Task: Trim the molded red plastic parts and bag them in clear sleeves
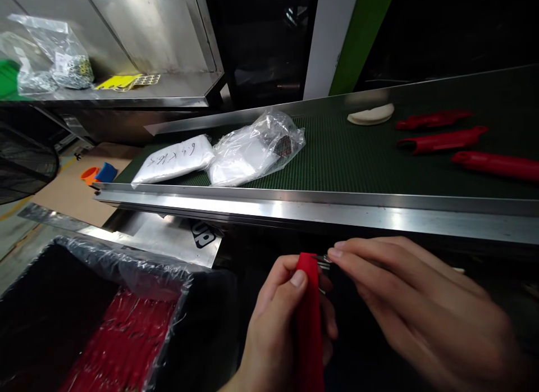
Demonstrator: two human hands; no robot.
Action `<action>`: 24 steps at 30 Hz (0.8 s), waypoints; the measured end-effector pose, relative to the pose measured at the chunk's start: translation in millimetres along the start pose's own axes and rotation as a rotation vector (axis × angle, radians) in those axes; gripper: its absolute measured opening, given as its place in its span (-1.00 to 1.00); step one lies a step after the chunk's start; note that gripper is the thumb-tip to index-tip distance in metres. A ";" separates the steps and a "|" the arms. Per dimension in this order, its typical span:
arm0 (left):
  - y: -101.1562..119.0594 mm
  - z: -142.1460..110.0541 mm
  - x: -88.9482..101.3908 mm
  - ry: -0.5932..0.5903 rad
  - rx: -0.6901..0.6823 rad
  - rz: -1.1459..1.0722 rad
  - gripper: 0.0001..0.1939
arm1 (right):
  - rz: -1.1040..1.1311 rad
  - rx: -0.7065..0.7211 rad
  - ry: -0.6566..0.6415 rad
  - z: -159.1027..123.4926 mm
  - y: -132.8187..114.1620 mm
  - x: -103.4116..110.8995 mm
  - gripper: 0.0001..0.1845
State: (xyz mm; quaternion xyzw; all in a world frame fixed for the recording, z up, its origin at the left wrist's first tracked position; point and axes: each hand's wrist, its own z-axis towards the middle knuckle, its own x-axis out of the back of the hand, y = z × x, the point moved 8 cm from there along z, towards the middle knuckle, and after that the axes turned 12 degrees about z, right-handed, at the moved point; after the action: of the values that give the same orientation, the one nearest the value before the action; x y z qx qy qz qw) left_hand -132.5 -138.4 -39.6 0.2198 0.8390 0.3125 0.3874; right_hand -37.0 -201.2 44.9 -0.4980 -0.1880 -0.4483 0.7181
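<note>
Evidently for steadiness, the left hand (272, 324) grips a red piece (310, 324) upright at the lower centre of the frame, thumb pressed near its top end. That leaves its upper edge exposed to the right hand (425, 308), whose fingertips pinch a slim metal bit (323, 259); its exact shape is unclear. Behind, the metal rail (337, 204) bars a straight, low reach to the green belt (337, 156), where red parts (446, 139) lie at upper right. A lined bin (187, 282) occupies the lower left.
</note>
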 end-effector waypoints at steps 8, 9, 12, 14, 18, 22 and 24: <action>-3.0 0.7 -1.7 -0.020 -0.004 -0.006 -0.66 | -0.017 0.014 -0.018 -2.5 -0.4 0.0 -0.50; -3.0 0.8 -1.6 -0.020 -0.004 -0.006 -0.66 | -0.015 0.016 -0.013 -2.3 -0.5 0.0 -0.50; -3.1 0.5 -0.9 -0.016 -0.012 -0.008 -0.66 | -0.005 0.023 -0.010 -2.1 -0.9 -0.4 -0.50; -3.9 0.0 -0.5 -0.013 -0.013 -0.010 -0.65 | -0.014 0.026 -0.017 -2.8 -1.0 -0.5 -0.49; -5.2 -0.8 -0.8 -0.004 0.002 -0.006 -0.66 | -0.030 0.031 -0.026 -6.7 -2.7 -0.6 -0.48; 0.1 -1.3 0.7 0.037 0.009 -0.015 -0.69 | -0.023 0.069 -0.041 -10.1 -11.1 -5.9 -0.51; 4.6 -2.0 3.3 0.073 0.013 -0.027 -0.72 | -0.035 0.085 -0.033 -11.6 -17.2 -7.9 -0.54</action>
State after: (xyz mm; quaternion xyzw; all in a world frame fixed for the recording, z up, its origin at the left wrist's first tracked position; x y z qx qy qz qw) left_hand -135.5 -133.8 -37.1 0.1996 0.8574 0.3097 0.3593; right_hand -57.5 -209.5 43.6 -0.4710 -0.2275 -0.4443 0.7273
